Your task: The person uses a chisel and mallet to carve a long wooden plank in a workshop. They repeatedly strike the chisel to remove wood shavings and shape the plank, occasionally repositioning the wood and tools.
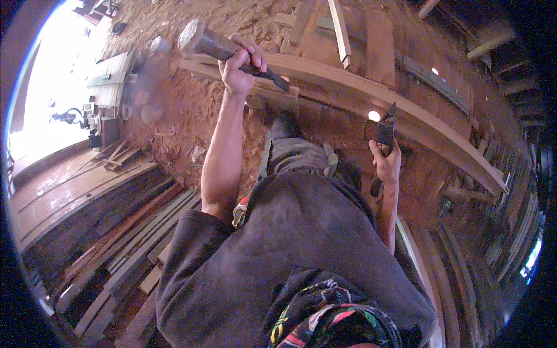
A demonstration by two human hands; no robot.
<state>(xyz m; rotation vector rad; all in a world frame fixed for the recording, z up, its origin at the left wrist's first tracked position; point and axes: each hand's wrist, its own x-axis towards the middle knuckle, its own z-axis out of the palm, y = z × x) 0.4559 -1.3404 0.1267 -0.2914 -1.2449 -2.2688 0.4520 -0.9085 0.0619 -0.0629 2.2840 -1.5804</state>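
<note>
My left hand [243, 64] is raised at the upper middle, its fingers wrapped round a chisel [212, 44]. The chisel's thick wooden handle has a pale, frayed end pointing up and left, and its dark blade slants down and right over the wooden beam [342, 78]. To the right, my right hand [387, 161] grips a hammer [386, 129] close under its dark, pointed metal head. That head stands over the beam's near side, apart from the chisel. Most of the hammer's handle is hidden by the hand and arm.
The long pale beam curves across in front of me over reddish earth [180, 110]. Stacked planks [139, 232] lie at the lower left, with more timber [510, 232] at the right. A wooden strip [340, 32] and boards lie beyond the beam. A white bucket [161, 44] stands far left.
</note>
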